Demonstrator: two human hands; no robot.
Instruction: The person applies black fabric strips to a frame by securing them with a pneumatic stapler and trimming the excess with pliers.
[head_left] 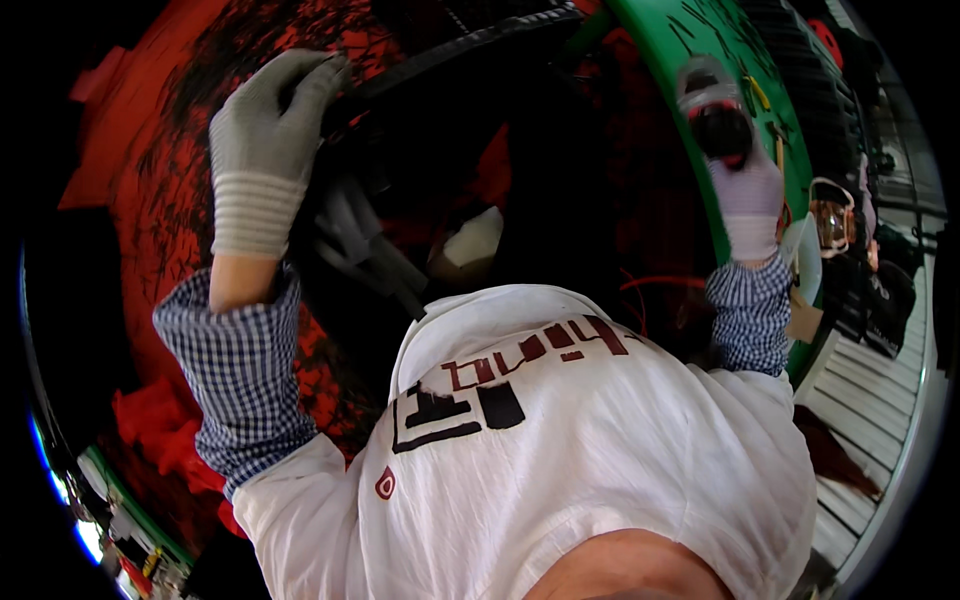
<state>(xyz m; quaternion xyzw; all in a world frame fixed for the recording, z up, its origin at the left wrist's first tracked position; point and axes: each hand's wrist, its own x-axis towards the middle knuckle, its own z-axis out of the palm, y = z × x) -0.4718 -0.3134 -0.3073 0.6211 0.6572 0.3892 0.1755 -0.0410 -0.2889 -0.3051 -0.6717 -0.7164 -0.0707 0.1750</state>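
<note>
My left hand (264,140), in a grey knit glove, is raised at the upper left with thumb and fingertips pinched together. Whatever the pinch holds is too small or hidden to make out. The fingertips are beside the near end of a long black ribbed edge (450,60), which belongs to a dark piece in front of me; I cannot tell whether they touch it. On the right, over a green table (690,30), my gloved right hand (752,195) is closed around a red-and-black hand tool with a grey end (722,125), whose exact kind is blurred.
Thin black scraps lie scattered over a red surface (150,170) to the left. Black slivers and a yellow-handled tool (757,93) lie on the green table. Grey strips (365,230) and a whitish piece (472,242) are near my lap. A clear jug (832,215) stands at the right.
</note>
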